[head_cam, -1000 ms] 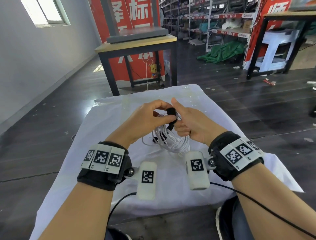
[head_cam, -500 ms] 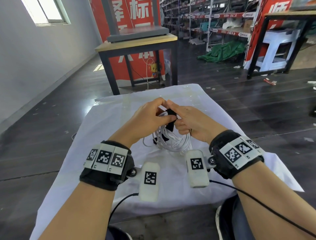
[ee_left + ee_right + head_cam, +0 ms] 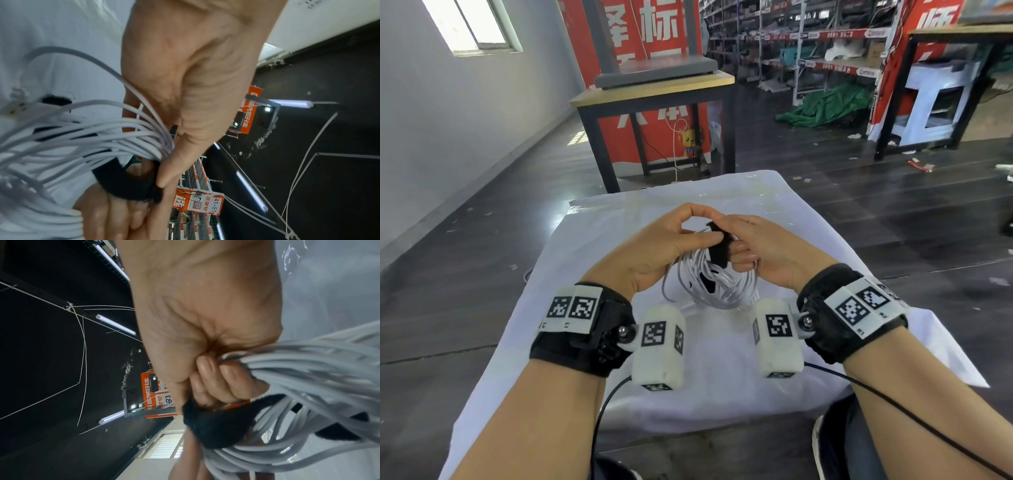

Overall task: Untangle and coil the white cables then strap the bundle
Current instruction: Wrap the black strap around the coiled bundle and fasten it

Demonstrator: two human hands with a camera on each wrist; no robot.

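Observation:
A coil of white cables hangs between my hands above the white-covered table. A black strap crosses the top of the coil. My left hand grips the cable bundle, and its thumb presses on the black strap. My right hand holds the other side of the coil with curled fingers, and the black strap wraps over the cables just below them. A USB plug sticks out of the coil.
A second black strap lies on the white cloth under the coil. Beyond the table stands a wooden-topped desk with black legs, then red banners and shelving. Dark floor surrounds the table on both sides.
The hands have turned slightly and the coil has dropped a little lower between them. The strap now lies further over the top of the bundle, with the left thumb on it.

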